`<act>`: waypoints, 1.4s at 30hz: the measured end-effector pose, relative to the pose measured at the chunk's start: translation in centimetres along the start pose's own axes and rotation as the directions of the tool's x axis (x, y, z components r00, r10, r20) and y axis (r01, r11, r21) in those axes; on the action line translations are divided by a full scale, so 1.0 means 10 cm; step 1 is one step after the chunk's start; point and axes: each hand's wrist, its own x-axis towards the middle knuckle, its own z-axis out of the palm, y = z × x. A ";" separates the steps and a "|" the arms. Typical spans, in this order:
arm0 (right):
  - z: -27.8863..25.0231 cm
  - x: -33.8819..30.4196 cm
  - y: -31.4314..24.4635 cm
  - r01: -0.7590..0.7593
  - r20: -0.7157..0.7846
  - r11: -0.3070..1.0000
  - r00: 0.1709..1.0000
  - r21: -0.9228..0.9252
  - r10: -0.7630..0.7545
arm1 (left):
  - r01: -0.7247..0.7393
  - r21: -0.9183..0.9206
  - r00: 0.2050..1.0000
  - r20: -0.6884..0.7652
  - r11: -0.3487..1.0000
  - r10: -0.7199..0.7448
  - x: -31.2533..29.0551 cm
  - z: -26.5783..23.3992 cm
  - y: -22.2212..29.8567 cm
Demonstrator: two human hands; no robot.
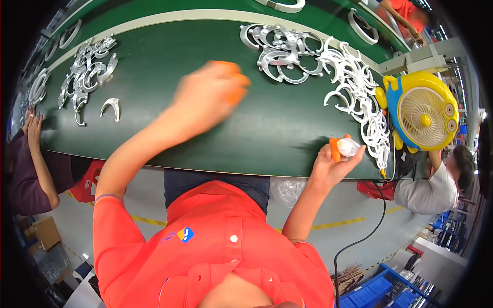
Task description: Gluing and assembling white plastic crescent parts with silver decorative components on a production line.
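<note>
My left hand (205,97) is over the middle of the green tabletop, smeared by motion. Bright orange covers its fingertips, and I cannot make out whether anything is in them. Near the front edge at right, my right hand (334,167) is closed around a small white rounded piece (348,147) with a yellowish spot. Orange also shows on the fingers there, like finger covers. Beyond and right of that hand runs a heap of white curved parts (359,87). Silver curved metal parts (282,51) are piled next to them at the back.
More silver curved parts (87,72) lie at left, with a single white curved part (110,109) nearby. A yellow and blue fan (423,113) stands at the right end, its black cable (382,205) hanging down. Other people sit at both ends; another is at the far right.
</note>
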 end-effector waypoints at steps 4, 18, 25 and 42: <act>-0.04 0.00 0.02 0.018 -0.007 1.000 1.000 0.004 -0.018 | -0.072 -0.275 0.980 0.157 0.959 0.118 0.73 0.89 0.64; -0.09 -0.04 0.03 0.034 0.057 0.998 0.998 -0.048 -0.031 | 0.122 -0.200 0.988 0.117 0.972 -0.100 -0.01 0.34 0.30; 0.27 -0.73 0.46 0.125 0.373 0.889 0.926 -0.441 0.054 | 0.349 -0.201 0.936 0.022 0.915 -0.352 -0.94 0.03 0.24; 0.12 -0.90 0.87 0.650 0.738 0.539 0.671 -0.536 -0.077 | 0.286 -0.204 0.922 -0.206 0.936 -0.327 -1.11 0.17 0.24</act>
